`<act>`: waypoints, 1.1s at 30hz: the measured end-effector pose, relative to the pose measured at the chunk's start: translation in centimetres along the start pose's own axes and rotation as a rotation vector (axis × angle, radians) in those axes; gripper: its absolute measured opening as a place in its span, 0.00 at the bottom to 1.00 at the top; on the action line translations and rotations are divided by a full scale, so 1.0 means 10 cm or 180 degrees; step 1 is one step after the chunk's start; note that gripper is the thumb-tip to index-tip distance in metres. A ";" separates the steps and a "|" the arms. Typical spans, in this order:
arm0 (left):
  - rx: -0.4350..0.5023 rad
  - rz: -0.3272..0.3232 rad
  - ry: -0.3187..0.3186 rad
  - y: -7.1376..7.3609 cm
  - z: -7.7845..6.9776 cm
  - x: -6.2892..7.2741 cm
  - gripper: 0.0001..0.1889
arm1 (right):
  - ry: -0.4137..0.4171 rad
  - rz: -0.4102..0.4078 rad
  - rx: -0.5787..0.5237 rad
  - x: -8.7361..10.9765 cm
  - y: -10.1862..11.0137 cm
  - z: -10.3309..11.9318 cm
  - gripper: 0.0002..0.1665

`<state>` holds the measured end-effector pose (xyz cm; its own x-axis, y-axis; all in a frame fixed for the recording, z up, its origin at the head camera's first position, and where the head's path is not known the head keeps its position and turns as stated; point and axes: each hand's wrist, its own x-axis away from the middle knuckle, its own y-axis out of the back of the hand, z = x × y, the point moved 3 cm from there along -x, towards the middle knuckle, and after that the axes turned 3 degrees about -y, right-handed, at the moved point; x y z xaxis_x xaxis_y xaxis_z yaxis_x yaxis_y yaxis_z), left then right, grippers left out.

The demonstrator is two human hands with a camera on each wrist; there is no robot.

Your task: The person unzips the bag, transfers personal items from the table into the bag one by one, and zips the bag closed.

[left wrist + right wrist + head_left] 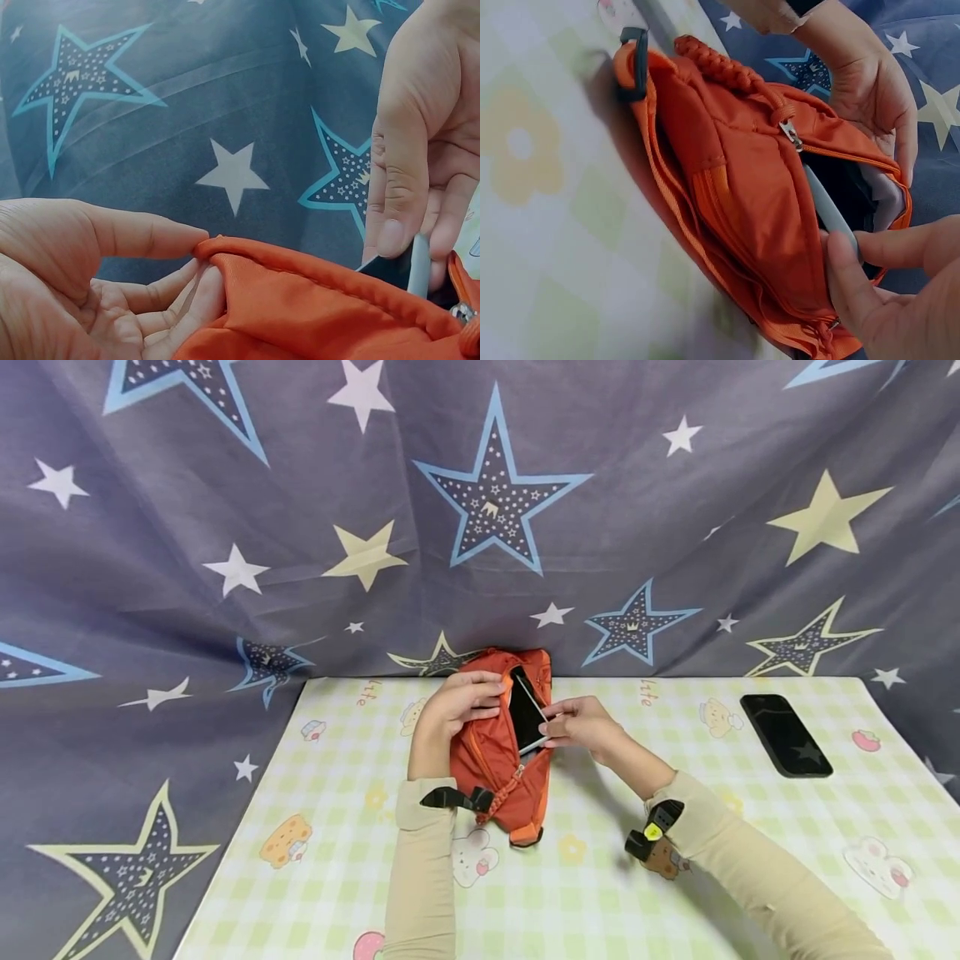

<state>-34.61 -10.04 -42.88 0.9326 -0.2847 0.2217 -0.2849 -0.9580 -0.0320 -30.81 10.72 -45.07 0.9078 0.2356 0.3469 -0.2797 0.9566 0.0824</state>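
An orange-red waist bag [480,756] lies on the table against the backdrop, its main zipper open. My left hand [461,702] pinches the far rim of the opening [300,266] between thumb and fingers. A phone [527,714] with a dark screen and pale edge sits partly inside the opening. My right hand [585,727] pinches the phone by its side edge, thumb against fingers. In the right wrist view the phone's pale side [829,202] slants into the bag; its lower part is hidden by the fabric. A braided zipper pull [724,67] hangs at one end.
Another black phone [786,737] lies flat on the right of the table. A green-and-white checked cloth [315,877] with cartoon prints covers the tabletop. Behind its far edge hangs a dark star-patterned curtain [300,485].
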 end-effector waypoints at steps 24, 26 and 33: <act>0.0021 0.0024 0.0023 -0.05 -0.01 -0.02 0.18 | -0.0047 -0.0129 0.0406 -0.11 -0.14 0.36 0.16; 0.0034 0.0020 0.0033 -0.05 -0.01 -0.02 0.18 | -0.0070 -0.0129 0.0420 -0.14 -0.17 0.36 0.15; 0.0076 0.0033 0.0008 -0.03 0.00 -0.01 0.18 | -0.0049 -0.0286 0.0305 -0.16 -0.19 0.38 0.14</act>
<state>-34.65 -9.74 -42.87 0.9291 -0.2945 0.2239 -0.2891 -0.9556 -0.0575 -32.95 7.91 -42.28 0.9259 0.1464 0.3483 -0.2268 0.9527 0.2023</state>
